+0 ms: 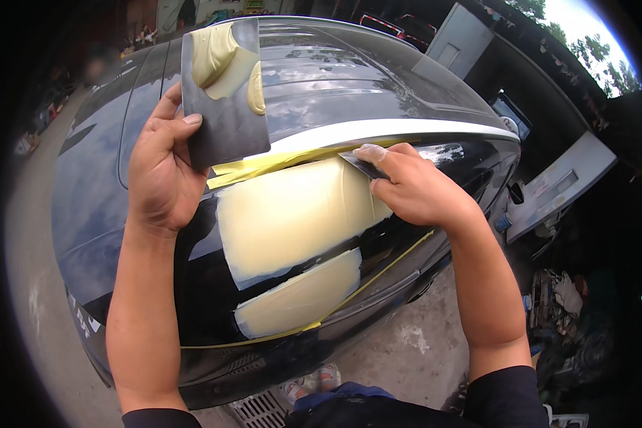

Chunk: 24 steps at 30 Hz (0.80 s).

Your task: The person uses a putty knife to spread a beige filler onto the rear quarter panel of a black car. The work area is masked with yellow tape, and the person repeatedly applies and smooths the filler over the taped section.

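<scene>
My left hand holds up a dark flat mixing board, thumb on its front face. Lumps of pale yellow filler putty lie on the board's upper part. My right hand grips a thin dark putty spreader, its edge against the upper right of a large smeared putty patch on the black car's side. Below that is a smaller putty patch, with a dark strip between them. Yellow masking tape runs along the large patch's top, partly loose at its left end.
A second tape line runs below the patches. The car's dark roof stretches away beyond my hands. A floor drain grate lies near my feet. A detached light-coloured panel leans at the right, above piled clutter.
</scene>
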Each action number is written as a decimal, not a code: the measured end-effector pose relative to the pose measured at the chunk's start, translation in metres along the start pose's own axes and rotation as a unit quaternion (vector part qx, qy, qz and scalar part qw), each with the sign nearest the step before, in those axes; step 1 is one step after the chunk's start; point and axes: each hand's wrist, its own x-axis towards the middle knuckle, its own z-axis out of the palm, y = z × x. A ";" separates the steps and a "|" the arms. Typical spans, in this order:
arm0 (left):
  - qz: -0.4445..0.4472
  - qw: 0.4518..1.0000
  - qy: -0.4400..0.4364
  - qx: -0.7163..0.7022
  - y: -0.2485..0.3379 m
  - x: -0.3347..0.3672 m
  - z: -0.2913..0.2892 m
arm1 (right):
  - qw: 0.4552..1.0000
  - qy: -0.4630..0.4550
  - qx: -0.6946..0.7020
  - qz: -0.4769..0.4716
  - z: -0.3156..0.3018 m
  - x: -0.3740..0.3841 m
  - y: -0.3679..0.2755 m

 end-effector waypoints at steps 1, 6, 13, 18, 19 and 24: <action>-0.001 1.000 -0.002 0.000 0.001 0.000 0.000 | 1.000 -0.003 -0.001 0.000 0.000 0.002 -0.001; 0.004 1.000 -0.010 -0.002 0.000 0.001 0.001 | 1.000 0.005 -0.001 -0.001 0.006 0.003 -0.011; 0.007 1.000 -0.019 0.002 0.000 0.003 -0.003 | 1.000 0.012 0.010 -0.023 0.010 -0.004 -0.028; 0.011 1.000 0.004 0.014 -0.001 0.002 -0.003 | 0.998 0.029 0.014 -0.048 0.019 -0.024 -0.039; 0.011 1.000 0.007 0.018 -0.001 0.001 -0.003 | 0.998 0.039 0.010 -0.056 0.021 -0.031 -0.042; 0.013 1.000 -0.019 0.007 -0.001 0.001 -0.007 | 0.995 0.061 0.000 -0.078 0.034 -0.063 -0.059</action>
